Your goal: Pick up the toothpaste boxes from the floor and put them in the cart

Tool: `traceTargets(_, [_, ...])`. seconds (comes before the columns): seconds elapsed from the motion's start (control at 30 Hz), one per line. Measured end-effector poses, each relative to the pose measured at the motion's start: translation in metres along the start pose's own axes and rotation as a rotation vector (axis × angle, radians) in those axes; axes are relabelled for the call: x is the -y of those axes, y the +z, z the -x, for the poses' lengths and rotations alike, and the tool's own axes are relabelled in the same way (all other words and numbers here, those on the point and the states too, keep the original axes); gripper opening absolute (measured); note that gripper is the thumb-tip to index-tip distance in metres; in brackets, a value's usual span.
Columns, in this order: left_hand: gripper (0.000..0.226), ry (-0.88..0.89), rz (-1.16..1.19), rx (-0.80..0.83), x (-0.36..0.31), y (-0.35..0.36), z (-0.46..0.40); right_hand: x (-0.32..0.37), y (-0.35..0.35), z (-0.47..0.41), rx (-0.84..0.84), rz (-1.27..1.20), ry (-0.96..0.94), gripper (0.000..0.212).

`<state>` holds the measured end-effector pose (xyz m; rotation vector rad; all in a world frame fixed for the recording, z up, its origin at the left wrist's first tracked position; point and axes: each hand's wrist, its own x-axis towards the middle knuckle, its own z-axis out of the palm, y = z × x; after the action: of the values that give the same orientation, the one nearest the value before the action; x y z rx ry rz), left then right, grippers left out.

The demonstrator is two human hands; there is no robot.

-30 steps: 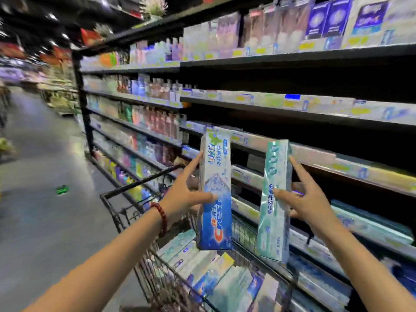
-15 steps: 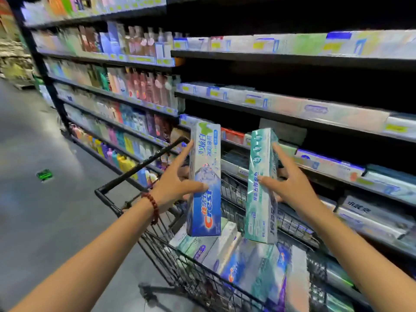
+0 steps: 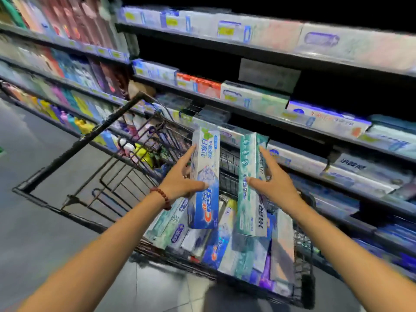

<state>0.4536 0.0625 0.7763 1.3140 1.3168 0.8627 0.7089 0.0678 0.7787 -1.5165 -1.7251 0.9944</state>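
Observation:
My left hand grips a blue and white Crest toothpaste box, held upright over the black wire cart. My right hand grips a teal and white toothpaste box, also upright, just right of the first. Both boxes hang above the cart's basket, where several toothpaste boxes lie in a pile. A red bead bracelet is on my left wrist.
Dark store shelves with toothpaste boxes run along the right, right behind the cart. Bottles fill the shelves at the upper left. Grey floor lies to the left and below the cart.
The view has tilted down and closer to the cart. Both hands with their boxes have come lower, now just above the pile in the basket.

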Motion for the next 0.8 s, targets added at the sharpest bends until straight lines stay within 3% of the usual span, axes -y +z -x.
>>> traceTargets(0.13, [0.103,-0.088,-0.103,0.063,0.044,-0.001,-0.018,-0.037,0.030,-0.004,0.016,0.101,0.133,0.087])
traceTargets(0.3, [0.102,-0.144,-0.322,0.273,0.105,0.001,-0.038,-0.071,0.076,0.011,0.069,0.313,0.332,0.092])
traceTargets(0.5, [0.104,-0.220,-0.392,0.403,0.144,0.016,-0.059,-0.094,0.121,0.024,0.060,0.306,0.568,0.094])
traceTargets(0.67, [0.089,-0.343,-0.551,0.425,0.153,0.029,-0.067,-0.101,0.139,0.028,0.023,0.439,0.707,0.082])
traceTargets(0.8, [0.081,-0.221,-0.718,0.551,0.127,0.027,-0.086,-0.099,0.131,0.029,-0.035,0.452,0.738,0.072])
